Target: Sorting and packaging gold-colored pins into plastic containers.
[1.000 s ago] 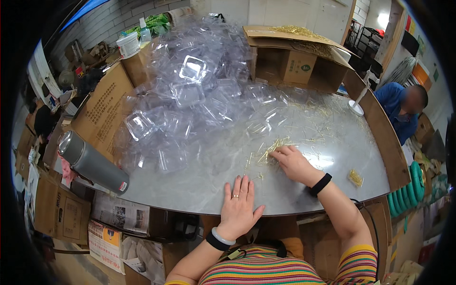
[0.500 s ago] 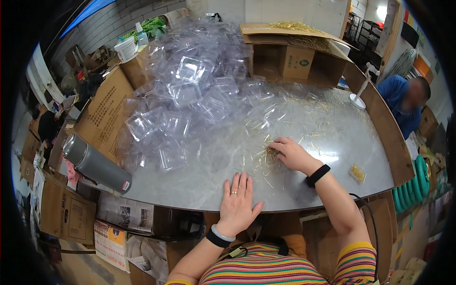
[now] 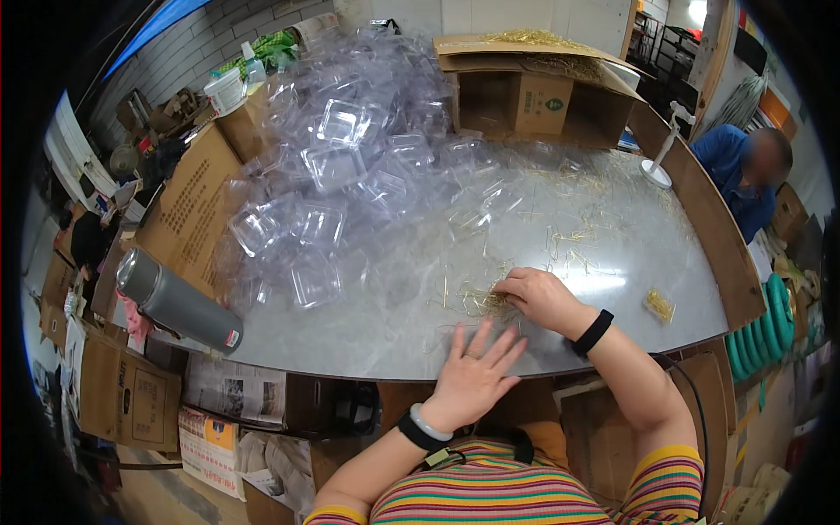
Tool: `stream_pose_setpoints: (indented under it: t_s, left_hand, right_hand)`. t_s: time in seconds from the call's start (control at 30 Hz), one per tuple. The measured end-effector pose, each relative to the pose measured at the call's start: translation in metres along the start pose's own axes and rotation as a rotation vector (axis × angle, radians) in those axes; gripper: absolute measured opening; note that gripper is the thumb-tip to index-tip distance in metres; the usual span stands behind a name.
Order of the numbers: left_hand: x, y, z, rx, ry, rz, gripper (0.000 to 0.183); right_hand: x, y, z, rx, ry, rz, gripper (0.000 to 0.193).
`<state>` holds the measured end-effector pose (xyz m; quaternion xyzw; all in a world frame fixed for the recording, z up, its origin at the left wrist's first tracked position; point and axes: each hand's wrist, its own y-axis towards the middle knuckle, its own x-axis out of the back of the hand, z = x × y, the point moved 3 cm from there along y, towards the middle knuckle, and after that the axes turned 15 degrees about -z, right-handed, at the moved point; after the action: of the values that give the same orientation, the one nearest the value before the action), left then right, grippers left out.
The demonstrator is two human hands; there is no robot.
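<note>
My left hand (image 3: 473, 373) is open, its fingers spread over the table's near edge. It holds nothing and rests just below a loose heap of thin gold wire pieces (image 3: 479, 297). My right hand (image 3: 544, 300) is bent over the right side of that heap. Its thumb and fingertips are drawn together on some of the gold wire pieces, partly hidden under the hand. More gold strands lie scattered across the grey tabletop (image 3: 385, 337) beyond it. A small clear pack of gold pieces (image 3: 659, 306) sits to the right of my right forearm.
A big pile of clear plastic clamshell boxes (image 3: 337, 166) covers the table's left and back. Behind stands an open cardboard box (image 3: 490, 109) topped with gold wire. A grey thermos (image 3: 179, 302) leans at left, a white stand (image 3: 657, 171) at right. A person in blue (image 3: 731, 175) sits beyond.
My left hand has slid right and its fingers have spread. My right hand has moved slightly down toward me, and the heap of gold wire pieces sits a little nearer.
</note>
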<state>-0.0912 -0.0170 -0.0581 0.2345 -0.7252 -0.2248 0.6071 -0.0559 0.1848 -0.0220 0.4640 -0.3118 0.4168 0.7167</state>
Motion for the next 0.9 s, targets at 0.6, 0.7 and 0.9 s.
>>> stream_pose_setpoints:
  t_s: [0.6,0.7,0.9]
  left_hand:
    - [0.007,-0.007,0.039,0.273,0.148,0.052,0.085]
    - [0.011,-0.004,0.038,0.253,0.145,0.016,0.079]
    - [0.028,-0.018,0.025,0.279,-0.113,-0.174,0.049]
  right_hand:
    - [-0.006,-0.096,0.071,-0.033,-0.19,-0.126,0.064]
    - [-0.015,-0.091,0.069,-0.064,-0.277,-0.203,0.06]
    - [-0.017,-0.086,0.061,-0.117,-0.025,-0.32,0.044]
